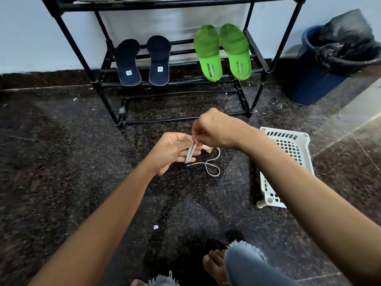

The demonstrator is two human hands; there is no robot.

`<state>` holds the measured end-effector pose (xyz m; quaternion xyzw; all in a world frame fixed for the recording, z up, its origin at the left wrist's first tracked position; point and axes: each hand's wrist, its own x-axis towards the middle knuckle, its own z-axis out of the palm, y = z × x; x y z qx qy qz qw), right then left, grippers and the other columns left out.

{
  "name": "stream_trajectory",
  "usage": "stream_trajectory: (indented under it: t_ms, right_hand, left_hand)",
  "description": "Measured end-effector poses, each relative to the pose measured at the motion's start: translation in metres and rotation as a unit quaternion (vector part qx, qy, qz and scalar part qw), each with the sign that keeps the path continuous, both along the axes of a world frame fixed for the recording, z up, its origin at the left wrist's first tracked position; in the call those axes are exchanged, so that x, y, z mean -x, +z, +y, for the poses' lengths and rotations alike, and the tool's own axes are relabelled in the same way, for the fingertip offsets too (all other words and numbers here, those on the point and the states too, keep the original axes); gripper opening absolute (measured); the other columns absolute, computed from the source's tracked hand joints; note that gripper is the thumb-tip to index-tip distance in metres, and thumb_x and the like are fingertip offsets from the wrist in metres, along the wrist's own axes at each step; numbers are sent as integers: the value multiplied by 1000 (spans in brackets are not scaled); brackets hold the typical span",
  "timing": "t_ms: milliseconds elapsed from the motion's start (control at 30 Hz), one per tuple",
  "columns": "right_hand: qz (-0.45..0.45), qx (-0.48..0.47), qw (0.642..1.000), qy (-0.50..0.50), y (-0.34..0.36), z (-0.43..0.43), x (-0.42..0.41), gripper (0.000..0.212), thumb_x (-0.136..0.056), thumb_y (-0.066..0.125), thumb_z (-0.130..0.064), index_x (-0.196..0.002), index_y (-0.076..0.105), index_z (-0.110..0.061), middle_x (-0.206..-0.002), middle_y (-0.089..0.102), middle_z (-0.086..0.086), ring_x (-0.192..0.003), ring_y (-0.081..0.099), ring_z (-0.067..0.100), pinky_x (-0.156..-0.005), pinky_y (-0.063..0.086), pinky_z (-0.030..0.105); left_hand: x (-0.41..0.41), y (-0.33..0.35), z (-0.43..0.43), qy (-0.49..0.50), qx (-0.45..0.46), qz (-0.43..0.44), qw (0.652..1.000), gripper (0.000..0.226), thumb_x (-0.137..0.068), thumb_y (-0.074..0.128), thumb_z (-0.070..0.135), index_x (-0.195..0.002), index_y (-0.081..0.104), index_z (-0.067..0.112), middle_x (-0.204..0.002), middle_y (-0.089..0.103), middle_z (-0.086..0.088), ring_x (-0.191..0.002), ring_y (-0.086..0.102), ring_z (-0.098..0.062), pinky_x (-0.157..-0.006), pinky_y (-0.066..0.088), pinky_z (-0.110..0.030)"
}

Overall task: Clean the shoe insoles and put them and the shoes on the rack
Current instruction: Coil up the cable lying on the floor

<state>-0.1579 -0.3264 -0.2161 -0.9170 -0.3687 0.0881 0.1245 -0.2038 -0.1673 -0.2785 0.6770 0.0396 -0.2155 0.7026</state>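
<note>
- Fingers (196, 152) of left hand (171, 151) straight, lace (188, 156) looped over them, centre frame.
- Right hand (214, 129) pinches lace above.
- Navy insoles (127, 62), green insoles (208, 52) lean on rack (175, 5), upper centre.
- Pink item (207, 149) beside fingers, maybe a clip.

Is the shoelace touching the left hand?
Touching. The head view shows the shoelace draped across the straight fingers of the left hand, with the right hand pinching it above.

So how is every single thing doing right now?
Left hand, flat, fingers straight.
Right hand, pinching grey flat shoelace.
Shoelace, looped over left fingers, tail on dark speckled floor.
Dark blue insoles, resting on black metal rack.
Bright green insoles, on the rack too.
White plastic basket, turned over on floor.
Blue round bin, lined with black bag.
</note>
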Motion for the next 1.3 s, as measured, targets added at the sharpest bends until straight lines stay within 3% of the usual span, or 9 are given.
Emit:
stream_trajectory:
  t_ms: [233, 367, 533, 700, 867, 1100, 1167, 1233, 1300]
  right_hand:
    - [91, 82, 990, 67, 9, 15, 25, 11, -80, 60, -6, -82, 70, -10, -80, 68, 1, -74, 57, 13, -71, 44, 22]
    - [74, 47, 993, 84, 13, 19, 24, 14, -81, 59, -5, -89, 70, -7, -83, 67, 4, -82, 61, 21, -73, 43, 24]
    - [2, 2, 999, 44, 21, 9, -5, 16, -79, 58, -4, -90, 69, -11, -84, 68, 7, -80, 64, 24, -76, 51, 34]
    - [34, -61, 997, 28, 23, -3, -21, 16, -81, 58, 3, -88, 69, -6, -73, 62, -6, -60, 53, -1, -60, 35, 4]
    - [130, -137, 982, -20, 8, -12, -27, 17, -86, 58, 3, -91, 71, -6, -71, 63, -6, -60, 56, -1, -57, 40, 6]
    - [360, -303, 879, -73, -43, -23, -15, 17, -87, 53, -5, -94, 67, -12, -88, 61, 22, -79, 50, 30, -71, 40, 42]
    - [392, -321, 858, -81, -55, -23, -7, 20, -85, 53, -2, -104, 61, 1, -96, 62, 24, -87, 54, 38, -80, 44, 50]
    - [435, -365, 820, -71, -66, -22, 0, 25, -87, 53, 1, -110, 56, 8, -93, 63, 27, -87, 56, 43, -87, 45, 50]
    - [479, -426, 762, -94, -72, -19, 8, 18, -89, 48, 2, -105, 57, 3, -72, 61, 14, -69, 52, 26, -73, 49, 38]
  left_hand:
    - [-8, 7, -8, 112, -6, -59, 992, 28, -101, 42, 0, -84, 63, 9, -55, 65, 8, -49, 59, 1, -55, 51, -18]
    - [-4, 2, -13, 70, -5, -69, 995, 26, -92, 46, -16, -80, 59, 4, -55, 66, 6, -53, 61, -2, -48, 49, -16]
    - [2, -3, -14, 27, 45, -28, 998, 15, -97, 53, 2, -93, 65, 7, -87, 76, -2, -89, 73, -17, -84, 57, -39]
    - [3, 2, -10, 15, 91, -15, 996, 20, -99, 50, 8, -104, 66, -3, -101, 73, -19, -101, 70, -28, -86, 58, -42]
    - [6, 7, -9, 2, 130, -4, 992, 22, -97, 49, 12, -102, 64, -3, -97, 72, -21, -102, 69, -35, -89, 54, -53]
    - [2, 18, -10, 39, 222, 9, 974, 21, -90, 50, 14, -99, 62, -1, -93, 73, -17, -96, 71, -31, -80, 59, -50]
    - [1, 19, -11, 53, 241, 13, 969, 20, -97, 43, 9, -97, 61, 0, -91, 73, -17, -94, 72, -30, -79, 59, -52]
    - [0, 20, -11, 66, 263, 20, 962, 22, -100, 40, 8, -98, 60, 0, -92, 73, -18, -94, 72, -31, -79, 58, -52]
    - [-1, 22, -12, 85, 283, 21, 955, 22, -102, 37, 8, -99, 58, 0, -94, 74, -17, -94, 72, -32, -80, 58, -52]
